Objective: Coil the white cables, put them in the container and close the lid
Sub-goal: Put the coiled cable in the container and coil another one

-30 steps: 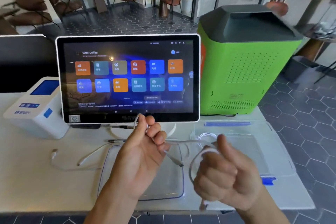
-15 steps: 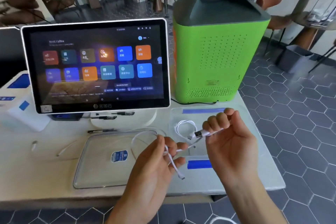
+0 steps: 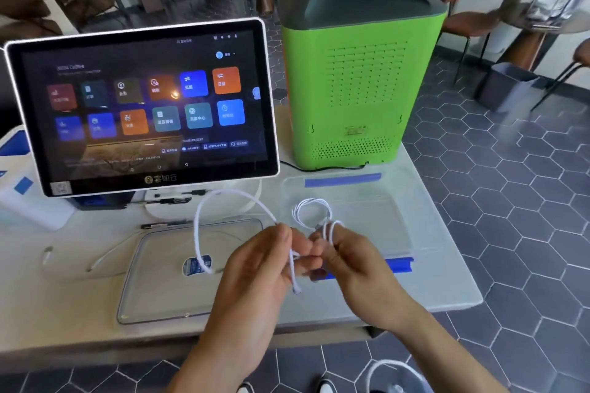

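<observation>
Both hands hold one white cable (image 3: 204,217) above the table. My left hand (image 3: 265,268) pinches it, with a large loop arching up to the left and a plug end hanging below the fingers. My right hand (image 3: 348,262) has small turns of the same cable wound over its fingers. A coiled white cable (image 3: 311,210) lies inside the clear container (image 3: 415,226) with blue clips, just beyond my right hand. The clear lid (image 3: 153,290) lies flat in front of the screen. Another white cable (image 3: 95,260) lies loose on the table at the left.
A touchscreen terminal (image 3: 143,108) stands behind the lid, with a white device (image 3: 19,191) at its left. A green and grey box (image 3: 357,73) stands at the back right. The table's right edge (image 3: 459,265) drops to a tiled floor; chairs stand beyond.
My hands have come together over the lid's right edge. A large loop now stands up from my left hand, and small turns sit on my right fingers. The view has shifted right.
</observation>
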